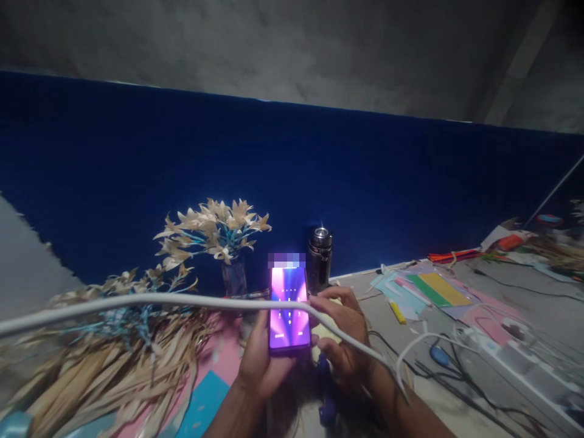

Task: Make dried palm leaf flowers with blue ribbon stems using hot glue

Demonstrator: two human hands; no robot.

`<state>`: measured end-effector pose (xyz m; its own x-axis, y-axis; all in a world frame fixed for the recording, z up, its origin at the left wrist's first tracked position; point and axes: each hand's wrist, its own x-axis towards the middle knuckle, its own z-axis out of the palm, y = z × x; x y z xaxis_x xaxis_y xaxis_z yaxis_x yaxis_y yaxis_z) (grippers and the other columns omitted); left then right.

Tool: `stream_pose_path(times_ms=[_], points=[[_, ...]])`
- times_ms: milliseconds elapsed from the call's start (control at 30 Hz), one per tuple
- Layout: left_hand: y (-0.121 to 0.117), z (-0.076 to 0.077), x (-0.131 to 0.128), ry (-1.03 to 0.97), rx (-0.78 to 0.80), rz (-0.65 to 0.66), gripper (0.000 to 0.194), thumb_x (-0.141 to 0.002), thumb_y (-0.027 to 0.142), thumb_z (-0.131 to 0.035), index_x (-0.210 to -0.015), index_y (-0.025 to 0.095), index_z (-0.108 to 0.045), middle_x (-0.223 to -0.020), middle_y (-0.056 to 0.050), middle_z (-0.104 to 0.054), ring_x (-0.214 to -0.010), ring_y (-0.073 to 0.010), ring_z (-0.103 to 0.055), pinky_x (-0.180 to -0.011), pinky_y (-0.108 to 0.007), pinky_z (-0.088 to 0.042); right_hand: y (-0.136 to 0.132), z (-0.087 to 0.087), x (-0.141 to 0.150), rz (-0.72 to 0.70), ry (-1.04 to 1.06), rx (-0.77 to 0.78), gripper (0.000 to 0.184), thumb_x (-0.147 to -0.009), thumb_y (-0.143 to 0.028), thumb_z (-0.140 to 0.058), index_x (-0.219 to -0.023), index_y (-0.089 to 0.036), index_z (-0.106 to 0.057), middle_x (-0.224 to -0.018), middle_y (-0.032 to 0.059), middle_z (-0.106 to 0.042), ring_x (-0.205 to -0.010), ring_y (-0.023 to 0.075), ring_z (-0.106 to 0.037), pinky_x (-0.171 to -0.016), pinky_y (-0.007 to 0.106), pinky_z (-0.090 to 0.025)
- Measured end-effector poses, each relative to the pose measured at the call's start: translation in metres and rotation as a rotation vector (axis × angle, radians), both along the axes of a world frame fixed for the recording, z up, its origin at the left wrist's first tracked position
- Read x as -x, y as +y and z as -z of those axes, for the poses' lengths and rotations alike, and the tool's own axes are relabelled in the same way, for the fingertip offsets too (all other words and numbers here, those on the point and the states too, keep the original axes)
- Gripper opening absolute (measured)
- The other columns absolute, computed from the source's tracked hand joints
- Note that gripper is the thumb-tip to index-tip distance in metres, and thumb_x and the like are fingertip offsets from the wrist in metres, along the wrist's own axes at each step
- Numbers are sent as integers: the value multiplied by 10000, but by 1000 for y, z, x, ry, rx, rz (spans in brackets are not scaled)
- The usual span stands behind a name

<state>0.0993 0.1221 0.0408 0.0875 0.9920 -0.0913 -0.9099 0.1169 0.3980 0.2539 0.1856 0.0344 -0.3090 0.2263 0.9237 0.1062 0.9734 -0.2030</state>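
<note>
A lit smartphone point(289, 340) stands upright in the middle, its purple and pink screen showing a keypad. My left hand point(260, 359) is wrapped around it from the left and below, with fingertips showing at its right edge. My right hand point(347, 328) is just right of the phone, thumb and fingers apart and slightly bent, with nothing visible in it. A white cable point(182, 299) crosses in front of the phone and both arms. Below the right hand is a dark blue object point(326, 389) that I cannot make out.
Behind the phone stand a dark flask point(320, 255) and a vase point(235, 277) of cream flowers. Dried husks point(137, 383) and blue paper point(203, 404) lie left. To the right are a yellow cutter point(398, 312), coloured sheets point(438, 289) and a white power strip point(515, 359) with cables.
</note>
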Motion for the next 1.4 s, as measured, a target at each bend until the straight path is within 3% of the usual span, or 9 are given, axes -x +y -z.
stream_pose_path(times_ms=[133,300,533,1000,1167,1267,1400], points=[[0,-1,-2,-20,10,-11,419,-996,465,-532,-1144,117,-714,-1058,-140,-756,-1027,-301,-699,-808,-409,-573,0,1,2,1,-34,23,506,-1032,-565,-417,-1263,-179,-650,-984,106,-759,-1007,290,-632,-853,461,-523],[1,5,2,55,37,-27,456,-1006,472,-501,-1164,99,-709,-1044,-172,-770,-968,-312,-724,-847,-480,-578,1,-1,-3,-8,46,48,475,-1030,-541,-425,-1289,-193,-617,-958,88,-755,-977,291,-620,-842,474,-513],[1,7,6,89,17,-20,468,-1011,482,-488,-1119,86,-712,-986,-169,-783,-833,-259,-738,-817,-460,-598,6,-1,-15,-3,57,36,479,-1025,-522,-429,-1329,-189,-588,-955,97,-746,-973,303,-627,-829,493,-515],[2,14,5,43,-8,-1,434,-985,468,-551,-1199,118,-693,-1078,-169,-761,-1040,-332,-712,-870,-492,-574,-5,-5,-3,-73,-1,33,536,-1033,-582,-390,-1294,-180,-630,-890,92,-752,-933,290,-641,-817,468,-521],[2,10,3,17,-34,4,403,-979,475,-561,-1068,124,-737,-968,-137,-771,-1018,-321,-717,-879,-474,-574,-5,1,2,-41,-54,44,548,-1026,-602,-405,-1267,-188,-671,-930,94,-753,-993,291,-632,-877,487,-517],[2,12,6,61,-14,-1,422,-988,474,-543,-1115,115,-724,-1007,-151,-780,-946,-305,-736,-842,-468,-586,-2,-4,-12,-36,60,61,528,-1014,-597,-433,-1274,-197,-659,-959,101,-746,-999,294,-615,-834,471,-533],[3,16,11,76,-40,8,486,-1005,485,-496,-1207,88,-691,-1060,-192,-773,-928,-304,-746,-811,-450,-593,10,-18,-41,91,455,112,495,-1021,-579,-414,-1173,-196,-689,-918,115,-722,-1033,321,-603,-854,505,-510]])
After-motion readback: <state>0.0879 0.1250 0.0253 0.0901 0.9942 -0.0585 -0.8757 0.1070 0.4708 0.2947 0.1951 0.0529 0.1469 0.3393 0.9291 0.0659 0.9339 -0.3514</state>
